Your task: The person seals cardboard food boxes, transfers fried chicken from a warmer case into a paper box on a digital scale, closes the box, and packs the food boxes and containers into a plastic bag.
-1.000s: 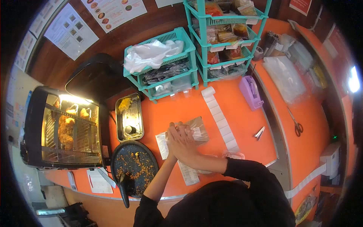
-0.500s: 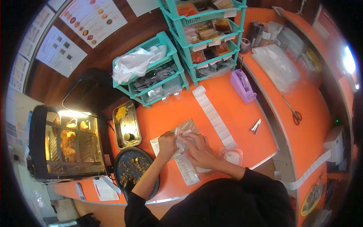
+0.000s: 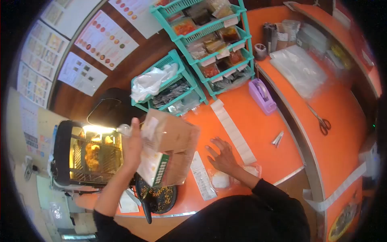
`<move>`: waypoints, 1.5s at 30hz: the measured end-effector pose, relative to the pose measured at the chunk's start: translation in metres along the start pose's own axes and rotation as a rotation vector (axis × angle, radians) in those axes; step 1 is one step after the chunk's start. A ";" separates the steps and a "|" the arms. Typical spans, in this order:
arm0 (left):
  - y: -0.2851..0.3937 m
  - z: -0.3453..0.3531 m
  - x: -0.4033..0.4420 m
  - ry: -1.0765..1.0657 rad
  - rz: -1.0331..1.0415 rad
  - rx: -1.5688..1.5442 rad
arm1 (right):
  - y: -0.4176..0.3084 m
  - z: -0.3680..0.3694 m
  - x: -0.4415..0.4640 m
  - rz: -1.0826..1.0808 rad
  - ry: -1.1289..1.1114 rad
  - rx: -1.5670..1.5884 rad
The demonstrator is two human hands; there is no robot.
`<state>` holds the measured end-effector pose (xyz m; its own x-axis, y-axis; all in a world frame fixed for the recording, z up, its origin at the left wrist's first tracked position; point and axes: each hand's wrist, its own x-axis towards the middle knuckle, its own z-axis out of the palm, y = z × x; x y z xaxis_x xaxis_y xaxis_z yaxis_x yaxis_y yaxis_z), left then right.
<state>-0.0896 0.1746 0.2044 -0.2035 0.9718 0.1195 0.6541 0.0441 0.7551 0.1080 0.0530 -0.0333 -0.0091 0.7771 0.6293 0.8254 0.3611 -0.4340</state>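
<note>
My left hand [image 3: 134, 148] is closed around the gathered neck of a clear plastic bag [image 3: 173, 141], lifted above the counter. Inside the bag are brown cardboard or paper packaging and a white piece with a green printed strip; its exact kind is unclear. My right hand [image 3: 224, 156] has its fingers spread and holds nothing, over the orange counter [image 3: 209, 123]. A printed receipt [image 3: 202, 179] lies to its left. Just below it sit a clear-wrapped white item [image 3: 220, 179] and a clear plastic container [image 3: 252, 170].
A lit food warmer [image 3: 90, 155] with fried pieces stands left, by a dark round pan [image 3: 165, 199] of crumbs. Green basket racks [image 3: 217, 50] are behind. A label strip [image 3: 234, 131], purple tape dispenser [image 3: 262, 97], stapler [image 3: 277, 138] and scissors [image 3: 322, 123] lie right.
My hands were together at the bag's top on the counter. Now my left hand has raised the bag leftward, and my right hand has let go and opened. The view has shifted too.
</note>
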 end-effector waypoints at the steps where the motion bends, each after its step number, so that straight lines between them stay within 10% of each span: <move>1: 0.033 -0.030 -0.006 -0.036 -0.148 0.082 | -0.004 0.011 0.013 -0.023 0.016 0.018; 9: 0.099 -0.125 -0.034 0.019 -0.368 -0.573 | -0.078 0.039 0.098 -0.254 0.893 0.519; 15: 0.115 -0.123 -0.059 0.019 -0.143 0.067 | -0.083 0.000 0.089 -0.311 0.685 0.922; 18: 0.065 -0.134 -0.033 -0.119 0.505 0.205 | -0.075 0.038 0.065 0.147 0.080 1.675; 24: 0.076 -0.095 -0.051 0.121 0.787 0.537 | -0.050 -0.058 0.089 0.422 0.197 1.531; 27: 0.112 -0.067 -0.073 -0.135 0.937 0.647 | -0.023 -0.078 0.097 0.637 -0.098 1.947; 29: 0.103 -0.053 -0.063 -0.324 1.061 0.557 | 0.007 -0.060 0.093 1.020 -0.839 2.160; 31: 0.105 -0.031 -0.061 -0.381 1.510 0.722 | 0.031 -0.027 0.070 0.753 -0.810 2.292; 32: 0.098 -0.022 -0.060 -0.385 1.518 0.714 | 0.052 -0.021 0.050 0.462 -0.847 1.986; 34: 0.067 -0.004 -0.062 -0.513 1.346 0.473 | 0.106 0.020 0.016 0.417 -1.050 2.395; 36: 0.038 0.019 -0.060 -0.427 1.131 0.433 | 0.160 0.020 -0.002 0.882 -0.756 2.770; 38: 0.022 0.047 -0.065 -0.322 0.621 0.279 | 0.203 -0.029 0.031 1.352 -0.041 2.199; 45: -0.115 0.156 -0.027 -0.093 0.594 0.137 | 0.385 -0.110 0.184 0.512 0.310 0.160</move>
<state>-0.0458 0.1796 0.0141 0.2847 0.8553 0.4330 0.7251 -0.4876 0.4864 0.4865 0.2783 -0.0140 0.5501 0.6951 0.4629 0.5866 0.0729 -0.8066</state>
